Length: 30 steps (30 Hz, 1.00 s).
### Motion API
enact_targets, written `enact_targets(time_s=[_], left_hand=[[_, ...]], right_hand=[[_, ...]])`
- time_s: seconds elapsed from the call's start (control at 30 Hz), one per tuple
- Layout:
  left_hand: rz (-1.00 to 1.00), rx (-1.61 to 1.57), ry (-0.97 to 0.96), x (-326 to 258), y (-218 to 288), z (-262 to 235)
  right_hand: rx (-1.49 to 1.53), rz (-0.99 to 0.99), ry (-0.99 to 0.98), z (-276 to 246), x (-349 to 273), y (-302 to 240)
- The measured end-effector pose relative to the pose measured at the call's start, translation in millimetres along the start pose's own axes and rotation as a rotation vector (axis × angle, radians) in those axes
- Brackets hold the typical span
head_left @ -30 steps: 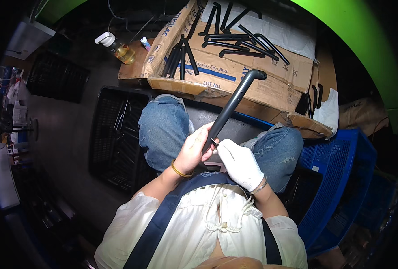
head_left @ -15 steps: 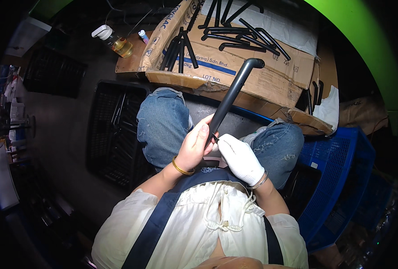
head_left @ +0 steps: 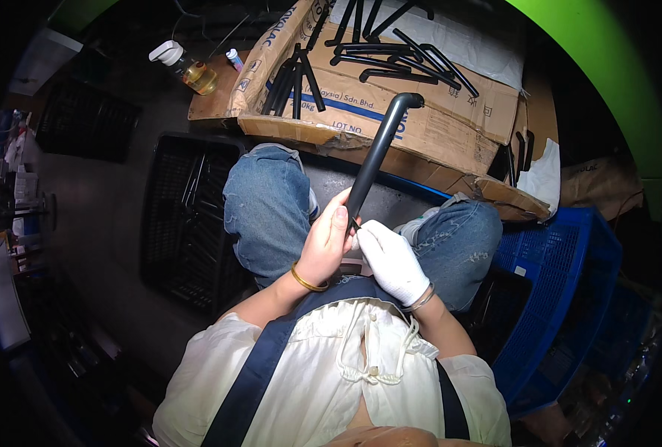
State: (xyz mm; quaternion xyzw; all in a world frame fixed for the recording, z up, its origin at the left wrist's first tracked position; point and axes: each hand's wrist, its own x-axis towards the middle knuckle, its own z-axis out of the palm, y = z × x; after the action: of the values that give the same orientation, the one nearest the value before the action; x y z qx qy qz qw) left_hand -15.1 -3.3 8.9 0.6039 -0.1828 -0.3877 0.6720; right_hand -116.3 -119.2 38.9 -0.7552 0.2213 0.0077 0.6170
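My bare left hand point(head_left: 325, 240) is wrapped round the lower end of a black bent tube point(head_left: 376, 164). The tube slants up and away from me, and its short elbow end points right over the cardboard. Close against that lower end is my right hand point(head_left: 392, 261), in a white glove with the fingers pinched. A small dark sliver shows between its fingertips and the tube; its kind is too small to tell. More black bent tubes point(head_left: 398, 77) lie in a cut-open cardboard box point(head_left: 331, 106) in front of me, some bunched at its left side.
A bottle of yellowish liquid point(head_left: 199, 77) and a small tube-shaped container point(head_left: 234, 59) stand left of the box. On the floor at left is a black crate point(head_left: 152, 223) holding dark parts. Blue plastic crates point(head_left: 550, 283) stand at my right. A green frame point(head_left: 606, 67) curves past the far right.
The tube's elbow end has swung slightly left and looks turned a little. Both hands stay together at its lower end. The whole view has shifted slightly.
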Motion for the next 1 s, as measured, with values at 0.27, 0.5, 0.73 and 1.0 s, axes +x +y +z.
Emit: enact_targets(time_s=[0.27, 0.5, 0.73, 1.0], left_hand=[[-0.118, -0.380, -0.068, 1.9, -7.6, -3.7], [0.293, 0.252, -0.023, -1.9, -21.1, 15.9], [-0.386, -0.549, -0.340, -1.4, 10.9, 0.2], [-0.308, -0.428, -0.139, 6.1, -0.5, 0.3]], right_hand=[[-0.160, -0.056, 0.313, 6.2, -4.8, 6.3], [0.128, 0.029, 0.358, -7.9, 19.4, 14.9], [0.479, 0.209, 0.085, -32.7, 16.7, -1.9], [-0.248, -0.205, 0.208, -29.7, -12.0, 6.5]])
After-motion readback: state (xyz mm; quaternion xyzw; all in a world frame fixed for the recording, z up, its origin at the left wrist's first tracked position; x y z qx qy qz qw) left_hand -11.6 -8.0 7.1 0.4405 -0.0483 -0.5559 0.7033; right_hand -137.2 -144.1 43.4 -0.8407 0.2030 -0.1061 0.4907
